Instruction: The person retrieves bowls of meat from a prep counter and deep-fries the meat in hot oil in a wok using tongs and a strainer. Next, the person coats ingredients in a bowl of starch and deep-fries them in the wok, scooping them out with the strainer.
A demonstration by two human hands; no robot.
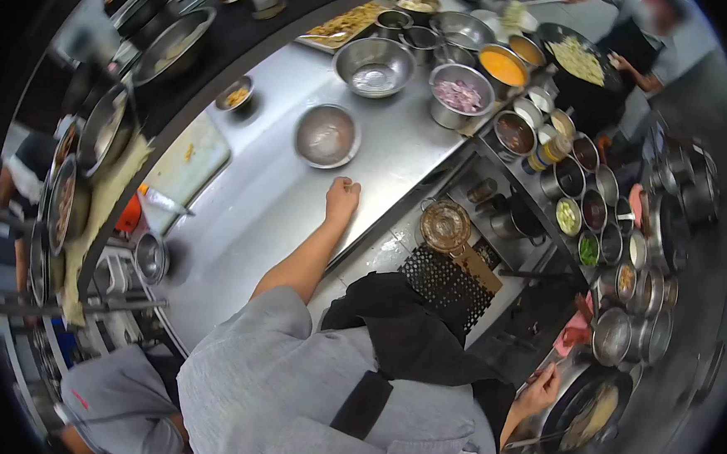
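My left hand [343,199] is over the steel counter [257,204], its fingers curled closed; whether anything is inside cannot be made out. Just beyond it sits a steel bowl [327,137] with a little residue. At the lower right, my right hand [542,389] is closed around a thin utensil handle beside the stove. Close to that hand is a dark wok [585,411] with pale food and liquid in it, and a metal ladle lies across it. A red and pink cloth [575,333] is just above my right hand.
A knife [165,201] lies by a cutting board [205,155] on the left. Larger bowls, including one of chopped onion [459,95], line the far counter. Sauce pots stand along the right. A co-worker [641,44] is at another wok; another person [120,399] is lower left.
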